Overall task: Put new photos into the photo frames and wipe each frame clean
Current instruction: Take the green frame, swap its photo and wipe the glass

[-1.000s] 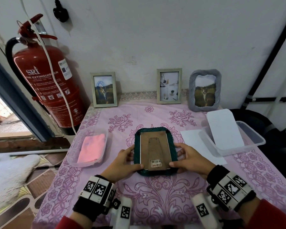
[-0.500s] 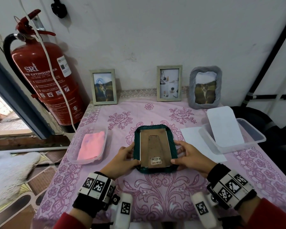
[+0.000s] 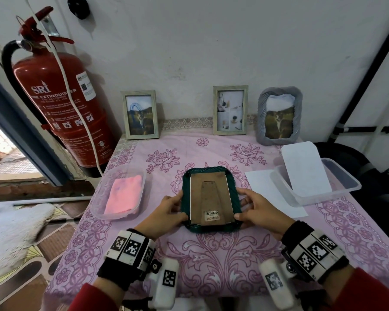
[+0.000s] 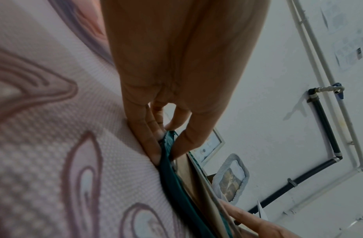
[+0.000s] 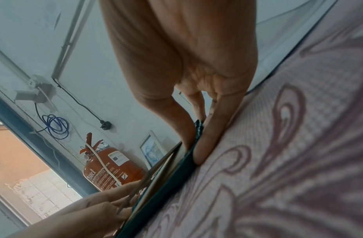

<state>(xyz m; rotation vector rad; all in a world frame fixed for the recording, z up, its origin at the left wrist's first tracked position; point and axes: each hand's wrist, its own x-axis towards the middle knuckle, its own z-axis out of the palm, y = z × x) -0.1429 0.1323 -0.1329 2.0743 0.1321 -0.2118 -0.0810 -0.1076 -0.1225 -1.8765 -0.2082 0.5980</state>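
On the worktop (image 3: 211,265), the left hand (image 3: 164,215) and right hand (image 3: 259,213) now pinch the side edges of the green frame (image 3: 186,198), which has shifted slightly nearer the wall since a second ago. It lies face down at centre, backing board in place, suggesting it is about to be turned over. Left to right: one pink cloth (image 3: 124,195), four frames, two white sheets.

table (image 3: 211,261): had a pink floral cloth over it
middle: green frame (image 3: 211,176) lay face down
left: clear tub (image 3: 94,205) with pink cloth (image 3: 124,196)
right: clear tub (image 3: 346,185), white sheet (image 3: 263,187) beside it
back edge: three photo frames (image 3: 140,114) stood upright
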